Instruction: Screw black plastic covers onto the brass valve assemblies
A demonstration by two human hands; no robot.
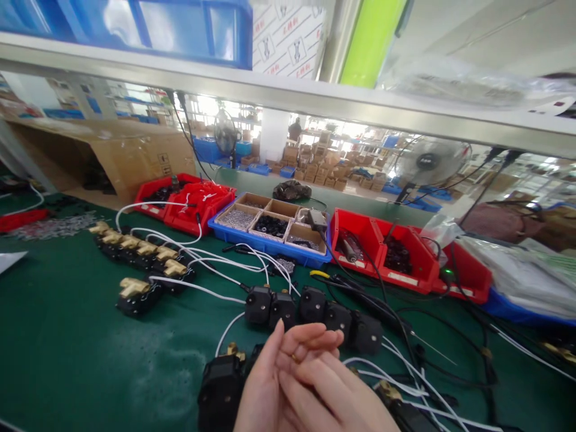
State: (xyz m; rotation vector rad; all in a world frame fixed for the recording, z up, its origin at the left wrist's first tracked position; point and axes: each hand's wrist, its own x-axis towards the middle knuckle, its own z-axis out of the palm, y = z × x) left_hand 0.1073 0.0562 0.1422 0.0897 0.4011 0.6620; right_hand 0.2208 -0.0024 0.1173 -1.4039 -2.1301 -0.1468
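Note:
At the bottom centre my left hand (269,373) is cupped, palm up, with its fingers curled inward. My right hand (338,391) lies over it, fingers together and their tips inside the left palm. A tiny brass-coloured spot (295,357) shows between the hands; what it is I cannot make out. Just left of my hands stands a black housing with a brass fitting (220,393), partly covered by the left hand. Beyond my fingertips several black housings (282,309) stand in a row, some with white cables.
Several black units with brass tee fittings (135,288) are lined up at left. Behind stand red bins (407,273) and a blue tray (270,245) of small parts. A screwdriver-like tool with a thin shaft (432,347) lies at right among cables. A shelf (288,96) crosses above.

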